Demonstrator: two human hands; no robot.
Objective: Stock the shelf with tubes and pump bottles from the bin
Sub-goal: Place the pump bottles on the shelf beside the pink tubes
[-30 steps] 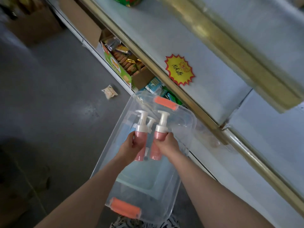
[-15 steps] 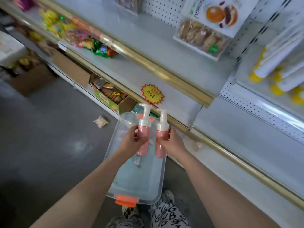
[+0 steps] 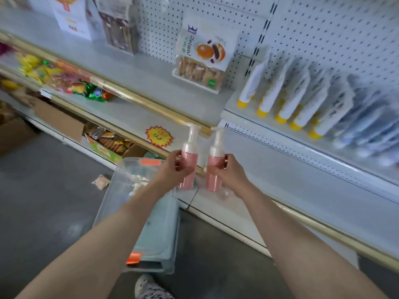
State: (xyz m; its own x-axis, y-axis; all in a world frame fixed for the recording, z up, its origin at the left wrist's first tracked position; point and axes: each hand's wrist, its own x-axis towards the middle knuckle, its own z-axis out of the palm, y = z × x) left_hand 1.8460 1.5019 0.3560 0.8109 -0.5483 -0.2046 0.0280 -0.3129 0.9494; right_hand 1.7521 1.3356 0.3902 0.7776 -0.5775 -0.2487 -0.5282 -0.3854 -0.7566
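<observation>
Up from the bin (image 3: 116,186) we have lifted two pump bottles (image 3: 188,169) toward the shelf (image 3: 291,175), left hand (image 3: 169,172) and right hand (image 3: 230,174) each curled round one pink body; seemingly light, slick plastic, so hold mid-body.

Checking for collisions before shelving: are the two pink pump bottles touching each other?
Apart. The head view shows a clear gap between the left pump bottle and the right pump bottle.

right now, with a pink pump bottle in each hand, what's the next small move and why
Probably carry both rightward onto the grey shelf: left hand holds the left bottle, right hand the right bottle, both upright and already out of the bin.
</observation>
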